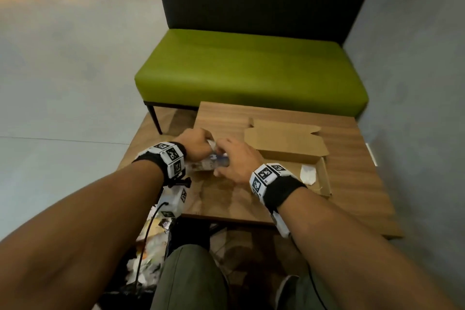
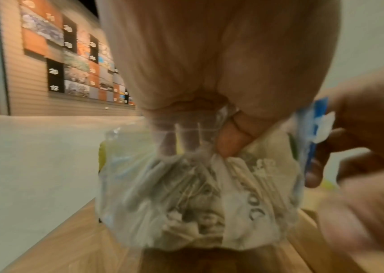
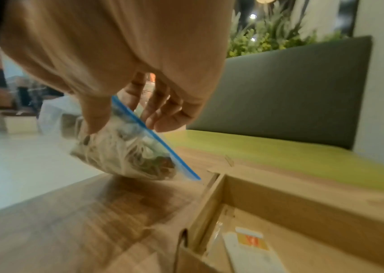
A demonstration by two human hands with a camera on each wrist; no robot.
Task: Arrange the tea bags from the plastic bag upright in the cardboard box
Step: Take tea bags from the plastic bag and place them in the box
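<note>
Both hands are meeting over the wooden table (image 1: 352, 158), clamped on one clear plastic bag (image 1: 208, 162) of tea bags (image 2: 186, 203). The left hand (image 1: 193, 143) is gripping the bag's outer end, fingers curled round the gathered plastic; in the left wrist view a fingertip (image 2: 230, 142) is pressing into the film. The right hand (image 1: 236, 158) is holding the zip end: in the right wrist view the thumb and fingers are closing on either side of the blue zip strip (image 3: 156, 138).

The bag is hanging just above the table surface, left of the cardboard box (image 1: 324, 181) and close beside it. Its long axis is running roughly left to right between the two hands. In the right wrist view the blue strip is sloping downward toward the box, with the bulk of the contents sagging below it. The tea bags inside are lying jumbled; individual orientation cannot be told because of blur.

The box is sitting open on the table, its lid flap (image 1: 284, 138) lying back toward the green bench (image 1: 251, 70). One white sachet (image 1: 307, 173) is lying flat on the box floor; the right wrist view shows an orange label (image 3: 251, 240) on it.
</note>
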